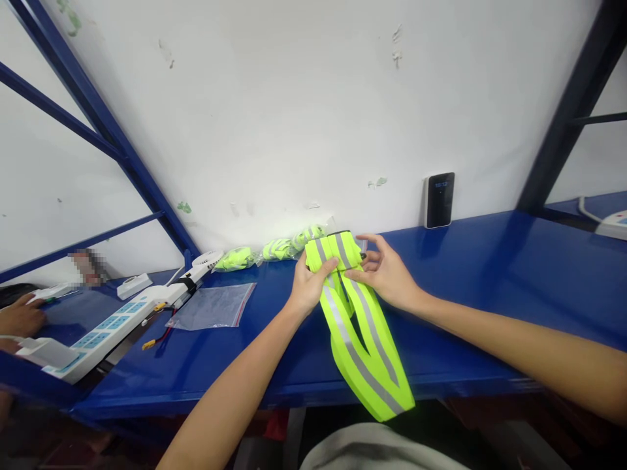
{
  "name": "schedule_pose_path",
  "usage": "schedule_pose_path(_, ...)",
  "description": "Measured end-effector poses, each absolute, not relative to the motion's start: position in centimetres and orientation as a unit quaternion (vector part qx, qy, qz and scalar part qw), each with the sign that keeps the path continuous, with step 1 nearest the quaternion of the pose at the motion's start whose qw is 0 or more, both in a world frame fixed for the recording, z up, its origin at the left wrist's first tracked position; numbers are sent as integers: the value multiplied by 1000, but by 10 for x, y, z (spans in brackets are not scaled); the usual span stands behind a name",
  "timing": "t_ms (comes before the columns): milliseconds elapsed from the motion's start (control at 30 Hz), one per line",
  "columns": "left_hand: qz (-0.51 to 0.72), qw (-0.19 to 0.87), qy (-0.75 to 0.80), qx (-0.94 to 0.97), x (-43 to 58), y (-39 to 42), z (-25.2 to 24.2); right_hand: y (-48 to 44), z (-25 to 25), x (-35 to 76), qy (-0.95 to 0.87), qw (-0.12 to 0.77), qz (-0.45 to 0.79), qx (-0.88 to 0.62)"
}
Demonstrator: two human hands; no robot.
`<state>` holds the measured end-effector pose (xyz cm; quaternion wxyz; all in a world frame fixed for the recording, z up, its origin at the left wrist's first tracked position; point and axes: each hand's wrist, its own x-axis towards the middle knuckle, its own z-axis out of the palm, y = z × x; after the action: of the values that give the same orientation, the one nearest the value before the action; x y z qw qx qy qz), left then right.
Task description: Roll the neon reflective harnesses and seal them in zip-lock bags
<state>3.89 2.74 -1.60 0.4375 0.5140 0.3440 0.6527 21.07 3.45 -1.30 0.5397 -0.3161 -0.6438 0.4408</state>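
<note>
A neon-yellow reflective vest made of straps (362, 326), with silver stripes, is partly rolled up above the blue table. Its loose straps hang in a loop over the table's front edge. My left hand (312, 281) grips the left side of the rolled part, thumb on top. At the right side of the roll is my right hand (382, 269), thumb and fingers closed around its edge. Dark buckle parts show at the top of the roll. Behind my left hand lie several similar bundles in clear bags, among them a yellow bundle (238, 258).
A clear zip bag (215, 307) lies flat on the blue table (494, 287). Left of it runs a white power strip (110, 333) with a yellow-tipped cable. A black-fronted device (439, 200) stands by the wall. Another person's hand (22, 318) is at far left.
</note>
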Motion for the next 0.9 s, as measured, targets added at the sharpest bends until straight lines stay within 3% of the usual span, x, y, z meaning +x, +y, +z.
schedule_pose_path(100, 642, 446, 336, 526, 38, 28, -18, 38, -9, 214, -660, 505, 451, -325)
schedule_pose_path(333, 597, 472, 334, 556, 30, 31, -22, 35, -3, 214, -594, 378, 656, -270)
schedule_pose_path(633, 542, 528, 325, 567, 28, 29, -21, 38, -7, 217, -651, 369, 603, -277)
schedule_pose_path(900, 500, 547, 341, 579, 26, 23, -16, 32, -8, 213, -627, 351, 635, -283)
